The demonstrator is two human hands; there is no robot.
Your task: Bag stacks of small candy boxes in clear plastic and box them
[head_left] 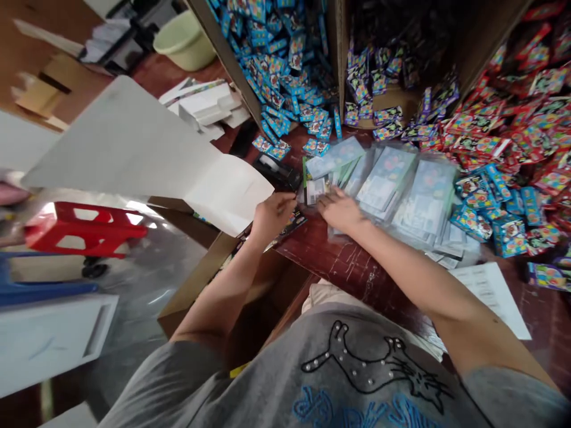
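Note:
My left hand [274, 217] is at the table's front edge beside the white cardboard sheet [232, 190]. Its fingers are curled together, and what they hold is hidden. My right hand [339, 209] reaches over the table with bent fingers gripping the edge of a clear plastic packet [316, 189] with a white label. Just right of it lie several flat clear bags [388, 178] holding pale blue and green printed cards, overlapping in a row. A dark tape-dispenser-like object [276, 169] is just beyond my left hand.
Blue candy-like packets [285, 65], purple packets [388, 119] and red packets [526, 113] fill cardboard compartments at the back. An open cardboard box [196, 276] sits below the table's edge. A red plastic stool [84, 229], a pale basin [185, 41] and a printed sheet [495, 297] are around.

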